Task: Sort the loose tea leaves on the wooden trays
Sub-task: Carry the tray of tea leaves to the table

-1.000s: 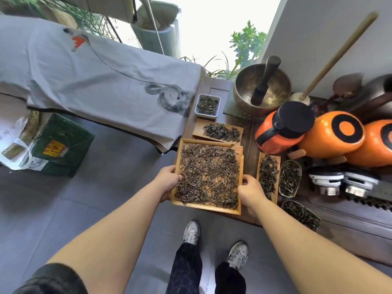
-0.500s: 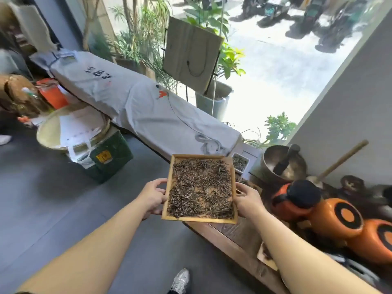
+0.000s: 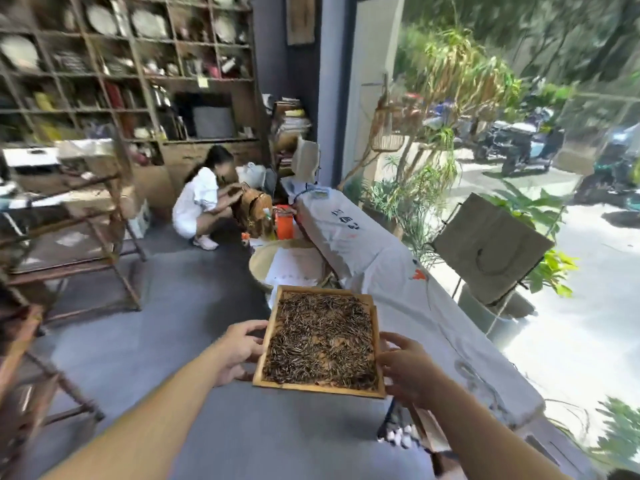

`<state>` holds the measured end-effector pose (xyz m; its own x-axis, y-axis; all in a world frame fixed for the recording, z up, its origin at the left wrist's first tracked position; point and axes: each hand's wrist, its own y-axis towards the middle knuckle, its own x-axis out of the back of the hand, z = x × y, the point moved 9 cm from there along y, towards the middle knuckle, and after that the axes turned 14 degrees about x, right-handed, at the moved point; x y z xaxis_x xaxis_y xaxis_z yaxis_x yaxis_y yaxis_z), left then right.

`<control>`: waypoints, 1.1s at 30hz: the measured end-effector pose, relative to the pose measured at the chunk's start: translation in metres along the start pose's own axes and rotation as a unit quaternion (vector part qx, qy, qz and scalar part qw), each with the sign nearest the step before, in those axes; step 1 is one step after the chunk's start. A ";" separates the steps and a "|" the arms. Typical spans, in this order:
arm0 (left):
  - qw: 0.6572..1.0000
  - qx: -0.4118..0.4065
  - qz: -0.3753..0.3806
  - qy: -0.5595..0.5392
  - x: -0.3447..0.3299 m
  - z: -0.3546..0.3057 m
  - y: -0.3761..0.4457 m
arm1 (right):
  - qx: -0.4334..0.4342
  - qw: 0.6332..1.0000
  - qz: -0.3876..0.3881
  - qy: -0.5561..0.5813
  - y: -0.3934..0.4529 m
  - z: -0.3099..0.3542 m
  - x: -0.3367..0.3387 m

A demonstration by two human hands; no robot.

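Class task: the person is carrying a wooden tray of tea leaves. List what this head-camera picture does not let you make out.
1. Underside of the tray, and the fingers of the left hand and right hand beneath it: hidden by the tray.
2. Single tea leaves: too small and blurred to grade.
3. Shelf contents: blurred.
4. Table under the cloth: covered.

Tray (image 3: 320, 388): held above the floor (image 3: 194, 306), between the two hands.
Tea leaves (image 3: 322, 341): spread inside the tray.
Left hand (image 3: 242, 348): at the tray's left edge.
Right hand (image 3: 403, 367): at the tray's right edge.
Cloth-covered desk (image 3: 381, 271): right of and behind the tray.
Shelving (image 3: 138, 64): far behind, left.
Crouching person (image 3: 201, 206): before the shelving, left of the desk's far end.
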<state>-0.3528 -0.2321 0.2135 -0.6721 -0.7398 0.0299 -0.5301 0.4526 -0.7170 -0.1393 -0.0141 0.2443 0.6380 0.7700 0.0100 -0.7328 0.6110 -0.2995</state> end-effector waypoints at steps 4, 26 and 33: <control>0.997 -0.026 -0.020 -0.075 0.100 -0.017 -0.009 | 0.012 0.997 0.068 -0.029 0.050 0.034 -0.101; 0.949 -0.025 -0.203 -0.241 0.561 -0.075 0.011 | 0.044 0.945 0.311 -0.092 0.270 0.135 -0.612; 0.932 -0.057 -0.206 -0.292 0.654 -0.144 0.067 | 0.059 0.923 0.367 -0.104 0.369 0.192 -0.730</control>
<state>-0.9019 -0.6137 0.2854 -0.0199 -0.9923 -0.1221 -0.7549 0.0950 -0.6490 -0.9210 -0.3155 0.3101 -0.0904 0.9954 0.0327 -0.9779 -0.0825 -0.1923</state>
